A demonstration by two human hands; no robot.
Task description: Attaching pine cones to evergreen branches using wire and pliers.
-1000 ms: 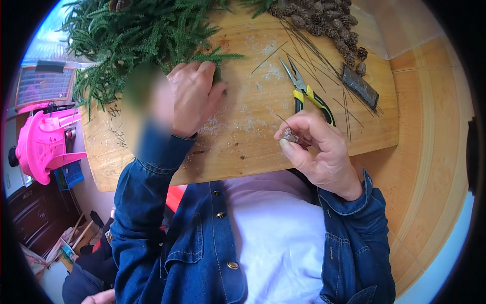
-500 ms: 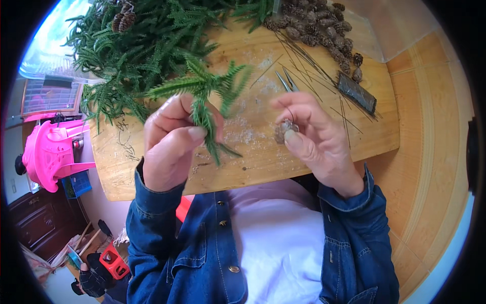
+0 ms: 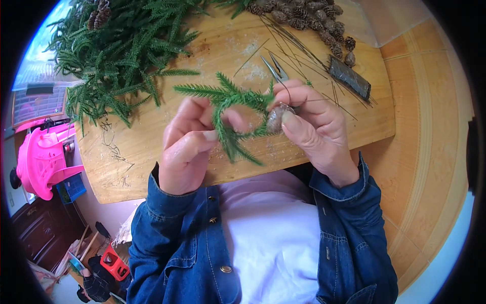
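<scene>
Between thumb and fingers of my left hand point(image 3: 185, 147) is a green artificial pine sprig point(image 3: 230, 95), its needled branches fanning out to the right. My right hand point(image 3: 324, 134) pinches a small brown pine cone point(image 3: 275, 119) with its thumb and fingers. A thin dark wire point(image 3: 286, 91) arcs up from the cone. Sprig and cone meet in front of me, above the near part of the wooden table point(image 3: 121, 175); the sprig's right tips overlap the cone. Behind my right hand lie metal pliers point(image 3: 276, 69), jaws apart, their handles hidden by the hand.
A large heap of green sprigs point(image 3: 116, 61) covers the table's far left. Many pine cones point(image 3: 316, 20) are piled at the far right. Loose dark wires point(image 3: 291, 38) lie beside a dark wrapped bundle point(image 3: 349, 78). A pink chair point(image 3: 43, 162) stands left of the table.
My left hand has moved right and brought the sprig against the pine cone. The right hand has shifted slightly left, still holding the cone. The whole view has shifted a little.
</scene>
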